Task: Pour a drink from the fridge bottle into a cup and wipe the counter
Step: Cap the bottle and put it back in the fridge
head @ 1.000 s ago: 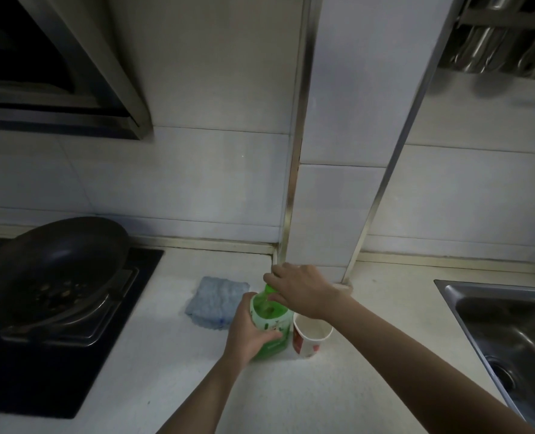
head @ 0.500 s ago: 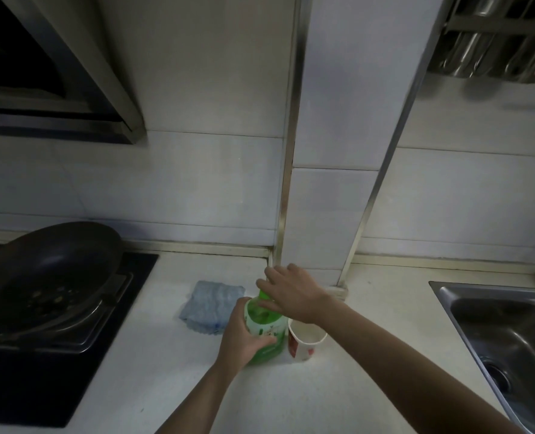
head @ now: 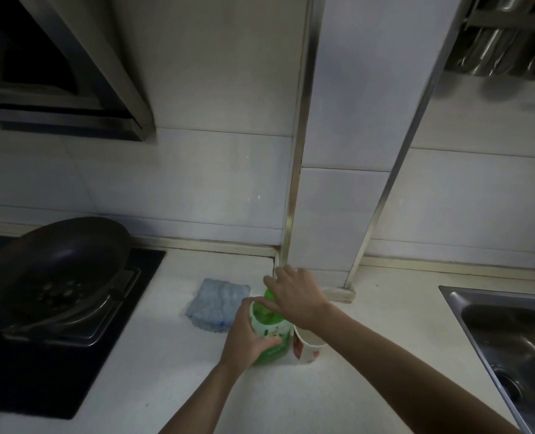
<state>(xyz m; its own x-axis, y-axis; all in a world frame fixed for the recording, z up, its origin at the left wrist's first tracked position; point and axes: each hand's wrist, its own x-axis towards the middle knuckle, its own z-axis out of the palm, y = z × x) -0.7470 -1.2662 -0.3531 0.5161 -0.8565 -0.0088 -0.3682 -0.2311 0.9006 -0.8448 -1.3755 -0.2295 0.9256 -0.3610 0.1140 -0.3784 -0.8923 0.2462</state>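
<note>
A green bottle [head: 270,332] with a white label stands upright on the white counter [head: 353,371]. My left hand [head: 247,336] grips its body from the left. My right hand [head: 294,294] sits on top of the bottle, fingers curled round the cap, which is hidden beneath them. A white paper cup [head: 306,347] with a red print stands right beside the bottle, partly under my right wrist. A folded blue cloth [head: 217,303] lies flat on the counter just left of the bottle.
A black pan [head: 59,270] rests on the dark hob [head: 40,371] at the left. A steel sink [head: 510,339] lies at the right edge. A tiled pillar [head: 338,214] with metal trim juts out behind the bottle. A range hood hangs top left.
Both hands stay on the bottle; my right hand has shifted slightly on the cap. The bottle and the cup stand where they were.
</note>
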